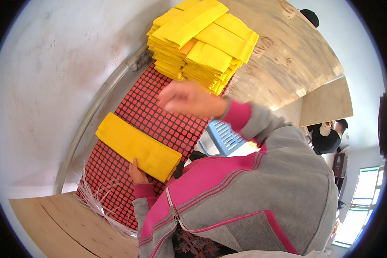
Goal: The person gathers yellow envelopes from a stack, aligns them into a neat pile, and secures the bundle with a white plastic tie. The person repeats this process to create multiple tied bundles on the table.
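Note:
A folded yellow cloth bundle (135, 146) lies slantwise on the red-and-black checked table covering (146, 92). My left hand (137, 174) is at the bundle's near edge, one finger against the cloth and the others mostly hidden; it appears to grip that edge. Over the covering, between this bundle and a tall heap of folded yellow cloths (210, 51), is my right hand (187, 99). It is smeared by motion, with fingers that look bent, and no object shows in it.
White plastic strips (101, 200) lie loose at the covering's lower left end. A pipe (88, 116) runs along the wall on the left. Bare plywood (284, 56) extends beyond the heap. A blue slatted plastic stool or crate (225, 137) stands below the table edge. Another person (327, 136) is far right.

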A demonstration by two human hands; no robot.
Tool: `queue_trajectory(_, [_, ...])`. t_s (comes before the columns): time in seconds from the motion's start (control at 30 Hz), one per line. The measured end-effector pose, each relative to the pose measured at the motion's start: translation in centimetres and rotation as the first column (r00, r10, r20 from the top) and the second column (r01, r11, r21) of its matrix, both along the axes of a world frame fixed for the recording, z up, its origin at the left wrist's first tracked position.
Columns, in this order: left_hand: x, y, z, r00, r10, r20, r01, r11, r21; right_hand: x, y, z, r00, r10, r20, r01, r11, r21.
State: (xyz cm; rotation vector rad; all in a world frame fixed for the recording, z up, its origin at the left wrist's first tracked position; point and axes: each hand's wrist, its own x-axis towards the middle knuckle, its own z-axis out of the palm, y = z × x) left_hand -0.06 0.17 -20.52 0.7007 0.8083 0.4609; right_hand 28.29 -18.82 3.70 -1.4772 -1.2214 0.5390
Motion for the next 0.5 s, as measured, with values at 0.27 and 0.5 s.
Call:
queue_trajectory(0.27, [-0.3, 0.5, -0.5, 0.999, -0.047, -0.016, 0.047, 0.999, -0.013, 24.4, -6.4, 6.0, 0.499, -0.63, -0.595, 0.533, 0.765, -0.362])
queue_trajectory(0.5, [-0.3, 0.3, 0.1, 0.997, -0.068, -0.031, 0.068, 0.998, -0.01, 31.8, -4.6, 3.7, 0.29, -0.808, -0.512, 0.607, 0.569, -0.555])
